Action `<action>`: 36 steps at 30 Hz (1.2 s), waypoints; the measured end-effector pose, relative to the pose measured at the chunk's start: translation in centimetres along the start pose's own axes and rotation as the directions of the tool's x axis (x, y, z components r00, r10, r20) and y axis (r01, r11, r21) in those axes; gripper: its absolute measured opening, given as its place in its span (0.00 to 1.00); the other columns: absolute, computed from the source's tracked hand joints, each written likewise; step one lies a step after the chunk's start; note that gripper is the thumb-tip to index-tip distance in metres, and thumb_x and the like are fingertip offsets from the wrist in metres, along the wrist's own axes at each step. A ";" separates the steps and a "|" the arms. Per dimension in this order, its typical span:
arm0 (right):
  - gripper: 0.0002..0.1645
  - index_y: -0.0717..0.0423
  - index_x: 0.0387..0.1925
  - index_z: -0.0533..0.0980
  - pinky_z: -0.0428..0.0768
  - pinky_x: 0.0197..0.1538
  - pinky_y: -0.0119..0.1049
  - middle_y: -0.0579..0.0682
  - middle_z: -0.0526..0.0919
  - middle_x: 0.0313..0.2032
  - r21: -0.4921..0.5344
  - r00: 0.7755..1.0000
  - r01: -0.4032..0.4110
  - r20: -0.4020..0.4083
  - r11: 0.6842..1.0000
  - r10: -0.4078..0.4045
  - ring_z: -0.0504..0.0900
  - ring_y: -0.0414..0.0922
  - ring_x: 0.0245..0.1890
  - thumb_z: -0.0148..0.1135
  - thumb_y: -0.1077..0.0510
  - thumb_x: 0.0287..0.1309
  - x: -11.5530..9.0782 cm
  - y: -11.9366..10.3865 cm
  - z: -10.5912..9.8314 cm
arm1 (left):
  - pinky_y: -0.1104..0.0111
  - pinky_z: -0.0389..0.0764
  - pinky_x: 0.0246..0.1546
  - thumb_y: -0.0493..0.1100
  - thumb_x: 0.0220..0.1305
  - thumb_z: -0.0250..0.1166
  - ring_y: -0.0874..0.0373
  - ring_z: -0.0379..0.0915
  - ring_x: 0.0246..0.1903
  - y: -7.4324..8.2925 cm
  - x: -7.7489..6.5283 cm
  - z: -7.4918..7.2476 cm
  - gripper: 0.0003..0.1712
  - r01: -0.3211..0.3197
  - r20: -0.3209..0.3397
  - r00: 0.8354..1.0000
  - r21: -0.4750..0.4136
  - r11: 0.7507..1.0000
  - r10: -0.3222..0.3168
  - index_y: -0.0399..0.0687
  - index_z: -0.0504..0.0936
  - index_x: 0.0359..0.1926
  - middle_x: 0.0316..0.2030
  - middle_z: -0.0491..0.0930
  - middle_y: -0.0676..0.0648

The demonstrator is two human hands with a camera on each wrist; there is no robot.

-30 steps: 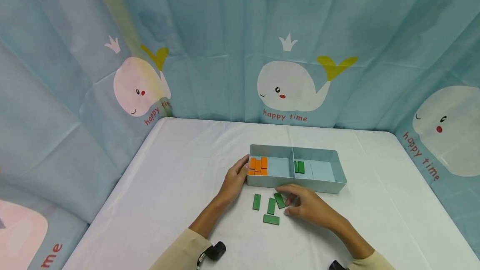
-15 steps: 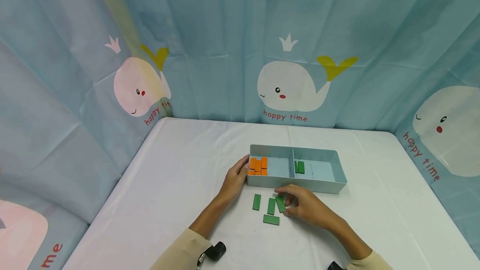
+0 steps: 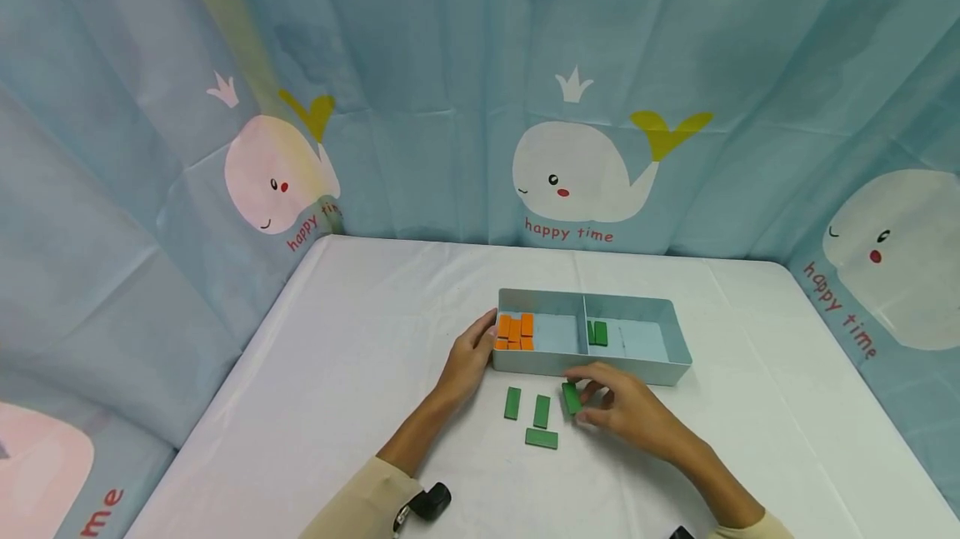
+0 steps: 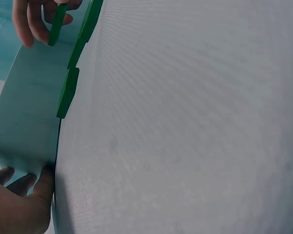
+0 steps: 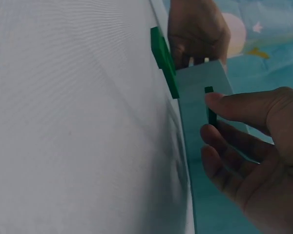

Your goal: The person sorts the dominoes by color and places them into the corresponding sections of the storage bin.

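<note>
In the head view, my right hand (image 3: 630,410) pinches a small green rectangular block (image 3: 572,398) between thumb and fingers, just in front of the box. The right wrist view shows that block (image 5: 211,109) edge-on, held at its ends. My left hand (image 3: 465,364) rests against the left end of the blue-grey box (image 3: 630,369), fingertips on its end wall. Three more green blocks lie on the table: one upright at left (image 3: 512,403), one in the middle (image 3: 542,411), and one crosswise in front (image 3: 542,438).
A divider (image 3: 586,324) splits the box in two. Its left compartment holds several orange blocks (image 3: 515,331) packed in the left corner; its right compartment has green blocks (image 3: 600,333) against the divider. White cloth (image 3: 375,314) covers the table, and a whale-print curtain (image 3: 450,172) hangs around it.
My right hand has taken hold of the tilted green block and moved slightly right with it, away from the middle block. My left hand stays against the box.
</note>
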State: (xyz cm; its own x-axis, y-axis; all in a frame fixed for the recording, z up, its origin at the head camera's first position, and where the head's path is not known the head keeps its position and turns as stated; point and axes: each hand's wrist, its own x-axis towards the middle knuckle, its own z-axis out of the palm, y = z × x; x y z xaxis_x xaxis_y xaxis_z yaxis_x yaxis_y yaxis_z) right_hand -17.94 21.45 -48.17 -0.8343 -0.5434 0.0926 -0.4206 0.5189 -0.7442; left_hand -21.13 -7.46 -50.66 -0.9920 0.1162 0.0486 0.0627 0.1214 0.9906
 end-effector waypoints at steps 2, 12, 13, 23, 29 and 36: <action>0.34 0.53 0.65 0.80 0.87 0.46 0.36 0.45 0.86 0.56 0.001 1.000 0.010 -0.025 1.000 -0.010 0.85 0.40 0.47 0.80 0.62 0.57 -0.1 0.0 -0.3 | 0.48 0.53 0.83 0.49 0.87 0.48 0.44 0.52 0.82 0.0 -0.1 0.0 0.32 0.004 0.003 1.000 -0.003 1.000 -0.004 0.41 0.58 0.83 0.81 0.60 0.40; 0.33 0.50 0.66 0.80 0.87 0.44 0.33 0.42 0.86 0.57 -0.001 0.988 0.036 -0.151 0.999 -0.036 0.86 0.38 0.48 0.78 0.64 0.59 -0.8 -0.2 -1.8 | 0.47 0.54 0.83 0.49 0.87 0.48 0.45 0.53 0.82 0.0 0.0 0.1 0.32 0.004 -0.001 1.000 -0.002 1.000 -0.004 0.42 0.59 0.83 0.81 0.61 0.41; 0.33 0.50 0.66 0.80 0.87 0.44 0.33 0.42 0.86 0.57 0.001 0.986 0.045 -0.161 0.999 -0.044 0.86 0.39 0.47 0.78 0.64 0.59 -0.9 -0.2 -1.9 | 0.48 0.54 0.83 0.49 0.87 0.48 0.45 0.53 0.82 0.1 0.0 0.1 0.32 0.005 -0.001 1.000 -0.002 1.000 -0.005 0.42 0.58 0.83 0.81 0.61 0.41; 0.34 0.52 0.68 0.77 0.87 0.45 0.31 0.47 0.84 0.60 -0.008 0.970 0.081 -0.230 0.997 -0.081 0.85 0.41 0.48 0.77 0.63 0.62 -1.0 -0.2 -3.0 | 0.47 0.55 0.82 0.49 0.87 0.48 0.44 0.54 0.81 -0.2 -0.1 0.0 0.31 0.006 -0.005 1.000 0.015 1.000 -0.006 0.43 0.60 0.83 0.80 0.62 0.41; 0.37 0.54 0.70 0.76 0.87 0.46 0.30 0.48 0.84 0.61 -0.038 0.961 0.081 -0.263 0.996 -0.088 0.84 0.40 0.51 0.78 0.65 0.60 -0.9 -0.1 -3.6 | 0.48 0.55 0.82 0.49 0.87 0.48 0.45 0.54 0.81 -0.3 -0.1 0.0 0.32 0.006 -0.003 1.000 0.018 1.000 -0.006 0.43 0.60 0.83 0.80 0.62 0.42; 0.37 0.57 0.70 0.76 0.86 0.47 0.27 0.51 0.83 0.61 -0.037 0.951 0.093 -0.292 0.995 -0.100 0.84 0.42 0.53 0.77 0.66 0.60 -0.5 0.0 -4.5 | 0.48 0.55 0.83 0.50 0.87 0.48 0.45 0.53 0.82 -0.1 0.0 0.0 0.32 0.005 -0.006 1.000 0.013 1.000 -0.005 0.42 0.59 0.83 0.81 0.62 0.43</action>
State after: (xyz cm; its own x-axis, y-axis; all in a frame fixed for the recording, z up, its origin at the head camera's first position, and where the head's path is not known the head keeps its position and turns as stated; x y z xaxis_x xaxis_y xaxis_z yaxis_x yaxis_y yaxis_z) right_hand -19.08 24.70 -45.29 -0.8556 -0.3761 0.3556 -0.5095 0.4904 -0.7070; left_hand -21.09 -7.48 -50.77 -0.9930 0.1096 0.0443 0.0590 0.1344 0.9892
